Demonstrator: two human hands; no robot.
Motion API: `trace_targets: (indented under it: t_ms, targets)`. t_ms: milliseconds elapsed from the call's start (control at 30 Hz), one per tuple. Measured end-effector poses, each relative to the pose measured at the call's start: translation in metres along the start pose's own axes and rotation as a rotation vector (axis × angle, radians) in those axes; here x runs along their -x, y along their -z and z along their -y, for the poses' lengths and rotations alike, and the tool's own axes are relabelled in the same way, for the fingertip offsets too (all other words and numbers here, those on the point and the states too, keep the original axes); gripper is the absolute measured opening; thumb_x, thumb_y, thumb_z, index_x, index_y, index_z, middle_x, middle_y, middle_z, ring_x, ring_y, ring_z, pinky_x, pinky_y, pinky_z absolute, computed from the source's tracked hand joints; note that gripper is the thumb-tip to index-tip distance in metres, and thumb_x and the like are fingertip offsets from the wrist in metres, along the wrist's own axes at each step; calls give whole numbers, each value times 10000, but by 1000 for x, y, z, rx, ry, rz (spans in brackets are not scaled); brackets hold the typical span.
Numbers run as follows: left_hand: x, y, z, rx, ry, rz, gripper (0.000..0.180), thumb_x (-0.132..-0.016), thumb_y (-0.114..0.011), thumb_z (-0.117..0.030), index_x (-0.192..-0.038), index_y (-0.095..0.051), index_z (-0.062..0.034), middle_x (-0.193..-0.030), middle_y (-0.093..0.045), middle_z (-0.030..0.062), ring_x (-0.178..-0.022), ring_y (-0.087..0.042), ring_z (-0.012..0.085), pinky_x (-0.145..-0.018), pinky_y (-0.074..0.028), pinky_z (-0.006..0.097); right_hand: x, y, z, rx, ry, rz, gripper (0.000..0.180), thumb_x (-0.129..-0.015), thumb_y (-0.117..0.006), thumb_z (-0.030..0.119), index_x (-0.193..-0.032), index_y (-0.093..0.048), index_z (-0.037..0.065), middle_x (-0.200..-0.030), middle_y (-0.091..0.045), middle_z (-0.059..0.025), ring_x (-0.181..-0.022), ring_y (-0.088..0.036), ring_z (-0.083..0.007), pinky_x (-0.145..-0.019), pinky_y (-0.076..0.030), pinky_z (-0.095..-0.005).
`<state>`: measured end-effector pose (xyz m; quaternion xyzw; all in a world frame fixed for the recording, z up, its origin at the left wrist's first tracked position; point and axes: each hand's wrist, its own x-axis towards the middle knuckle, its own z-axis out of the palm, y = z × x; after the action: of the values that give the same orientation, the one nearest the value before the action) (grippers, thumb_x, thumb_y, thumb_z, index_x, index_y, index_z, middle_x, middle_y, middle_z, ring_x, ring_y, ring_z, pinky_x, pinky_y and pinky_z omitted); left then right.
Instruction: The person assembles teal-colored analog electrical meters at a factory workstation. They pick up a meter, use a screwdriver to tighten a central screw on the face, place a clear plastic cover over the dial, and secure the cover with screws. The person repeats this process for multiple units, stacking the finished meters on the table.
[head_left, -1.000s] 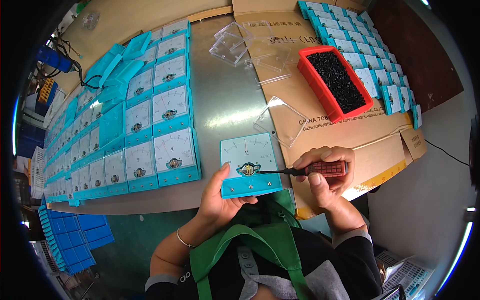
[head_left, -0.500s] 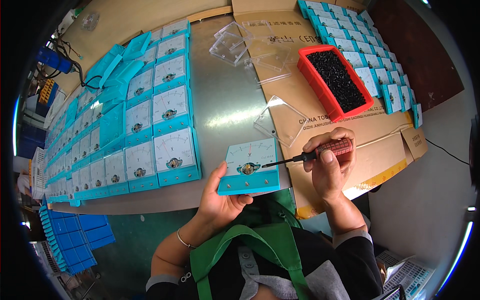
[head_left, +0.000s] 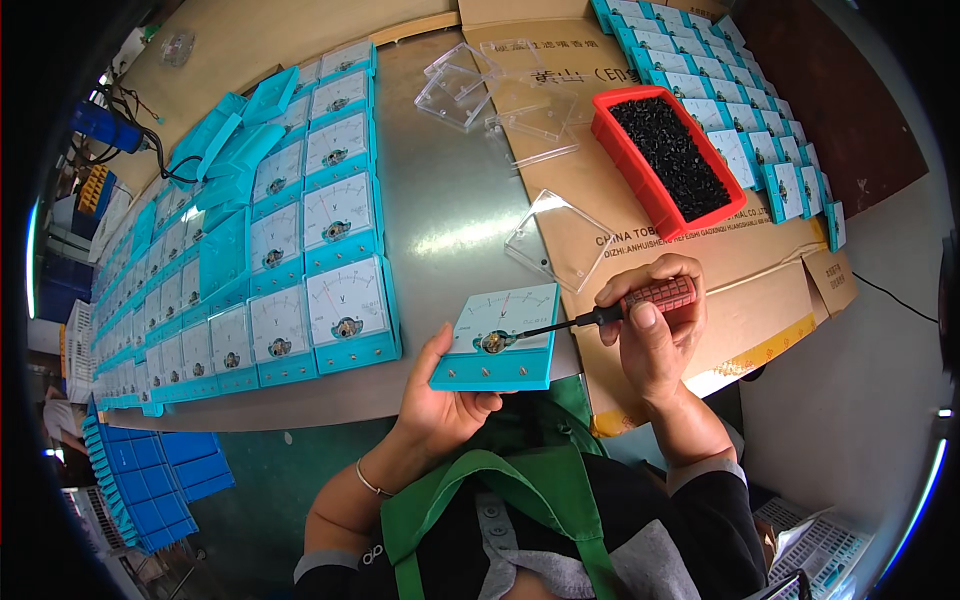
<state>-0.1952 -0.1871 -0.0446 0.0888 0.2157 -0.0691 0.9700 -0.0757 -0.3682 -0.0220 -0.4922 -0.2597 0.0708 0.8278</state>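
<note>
A teal panel meter (head_left: 503, 318) with a white dial face and no cover rests in my left hand (head_left: 440, 398), thumb along its left side and fingers beneath. My right hand (head_left: 655, 335) is closed round the red grip of a screwdriver (head_left: 592, 317). Its dark shaft points left across the dial, and the tip sits at the round brass-coloured movement low on the face. Whether the tip touches a screw there is too small to tell. Just beyond the meter lies a clear plastic cover (head_left: 560, 240) on the table and cardboard.
Rows of teal meters (head_left: 340, 225) fill the table's left side, some empty teal cases (head_left: 235, 150) on top. A red bin (head_left: 665, 160) of small black parts stands on the cardboard (head_left: 620, 270). More meters (head_left: 720, 90) lean at far right; clear covers (head_left: 455, 90) lie at the back.
The screwdriver tip has moved left, from the right side of the movement onto it. The meter has tilted and shifted slightly in my left hand.
</note>
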Motion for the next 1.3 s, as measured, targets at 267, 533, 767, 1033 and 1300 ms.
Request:
trace_targets:
  t_ms: [267,533,767,1033,1300]
  targets:
    - [-2,3,0,18,30,9,506,-951,-364,-378,-1188,-457,60,-1006,-618,219,-775,-663,307,-571,-595,318,3,2,0,14,-20,9,348,-850,-634,172,-1050,-374,57,-860,-613,-195,-627,-569,-140,-562,-489,-248]
    - [-3,4,0,85,56,-16,531,-951,-367,-404,-1185,-462,63,-1028,-615,217,-812,-661,321,-576,-600,314,1,1,-3,14,-4,4,322,-853,-624,139,-1048,-383,55,-862,-615,-193,-610,-559,-142,-551,-483,-250]
    - [0,-1,-5,98,75,97,566,-950,-360,-422,-1234,-410,65,-1108,-568,249,-942,-616,381,-667,-602,355,-9,6,-6,-171,-85,-134,312,-874,-589,174,-1104,-405,70,-857,-606,-188,-573,-541,-141,-493,-444,-228]
    - [2,-17,-6,-175,-27,130,606,-958,-309,-442,-1303,-318,57,-1215,-491,263,-1074,-552,375,-840,-549,380,-16,16,-15,-245,-138,-250,278,-875,-573,156,-1107,-440,80,-880,-610,-174,-549,-542,-126,-476,-438,-227]
    - [6,-20,-3,-235,-39,93,592,-970,-274,-428,-1307,-315,57,-1242,-469,266,-1138,-510,360,-892,-518,379,-17,19,-21,-224,-152,-253,285,-871,-584,161,-1101,-437,79,-886,-614,-179,-557,-547,-125,-486,-438,-233]
